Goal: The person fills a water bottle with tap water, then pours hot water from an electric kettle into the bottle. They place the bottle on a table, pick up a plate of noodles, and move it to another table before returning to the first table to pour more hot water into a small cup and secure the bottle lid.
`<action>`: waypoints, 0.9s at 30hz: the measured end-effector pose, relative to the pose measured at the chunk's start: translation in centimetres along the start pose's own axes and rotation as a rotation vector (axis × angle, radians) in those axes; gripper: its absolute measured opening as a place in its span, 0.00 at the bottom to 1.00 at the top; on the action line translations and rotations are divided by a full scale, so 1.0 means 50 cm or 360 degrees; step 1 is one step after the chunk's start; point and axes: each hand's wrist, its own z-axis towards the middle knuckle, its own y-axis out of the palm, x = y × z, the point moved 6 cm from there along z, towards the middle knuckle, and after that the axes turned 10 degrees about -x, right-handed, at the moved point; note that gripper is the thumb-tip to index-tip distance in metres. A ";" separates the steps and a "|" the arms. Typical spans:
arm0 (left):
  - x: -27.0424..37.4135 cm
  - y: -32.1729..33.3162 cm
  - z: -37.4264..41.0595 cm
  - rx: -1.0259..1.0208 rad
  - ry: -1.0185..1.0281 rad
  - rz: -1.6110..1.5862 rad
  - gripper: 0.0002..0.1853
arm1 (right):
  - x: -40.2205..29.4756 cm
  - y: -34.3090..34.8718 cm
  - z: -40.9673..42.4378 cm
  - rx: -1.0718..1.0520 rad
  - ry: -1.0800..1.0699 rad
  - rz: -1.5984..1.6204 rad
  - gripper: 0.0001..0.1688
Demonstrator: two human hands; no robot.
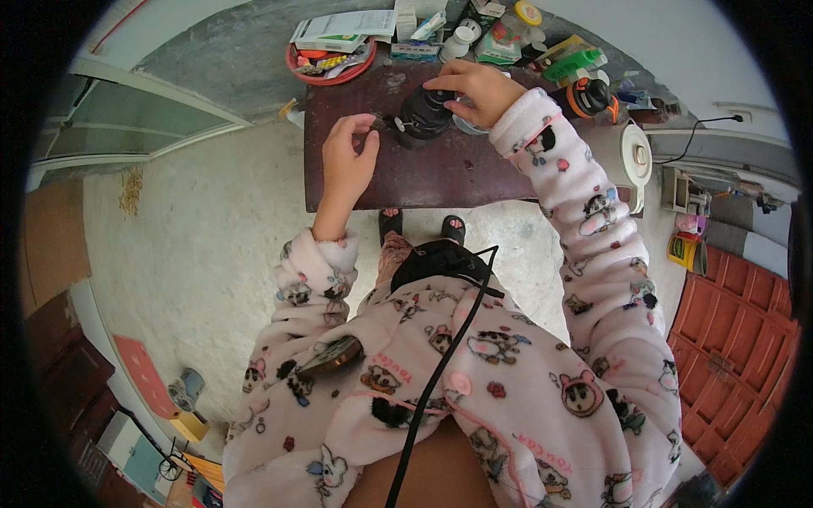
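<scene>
A black bottle [422, 117] stands on the dark reddish-brown wooden table [356, 171], with a small light-coloured tab on its left side. From above, my right hand [479, 92] grips the bottle's black top between thumb and fingers. My left hand [350, 152] hovers at the table's left part, palm turned towards the bottle, fingers apart and holding nothing. Between its fingertips and the bottle is a small dark item [383, 123], too unclear to name. Partly hidden beneath my right hand is a clear container [469, 122].
A red round basket [333, 77] holds packets and papers at the table's back left. Boxes, a white bottle [458, 43] and a green bottle [573, 63] line the back. To the right stand a black-and-orange bottle [585, 96] and a cream electric kettle [625, 155]. A black cable [438, 374] hangs before me.
</scene>
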 end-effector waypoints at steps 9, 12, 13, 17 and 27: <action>-0.007 0.004 -0.014 -0.0015 -0.0073 -0.0009 0.10 | -0.010 0.015 0.031 -0.0064 0.0214 -0.0380 0.21; 0.001 0.005 -0.015 -0.0030 -0.0077 0.0018 0.10 | -0.029 0.019 0.016 -0.0029 0.0346 -0.0442 0.22; 0.001 0.007 -0.015 -0.0030 -0.0068 0.0015 0.10 | -0.039 0.014 0.008 0.0028 0.0320 -0.0424 0.22; 0.015 0.012 -0.014 -0.0041 -0.0018 0.0014 0.10 | -0.045 0.002 -0.014 0.0148 0.0093 -0.0318 0.25; 0.032 0.029 0.006 -0.0100 0.0068 0.0061 0.10 | -0.052 0.014 0.017 0.0112 0.0614 -0.0577 0.35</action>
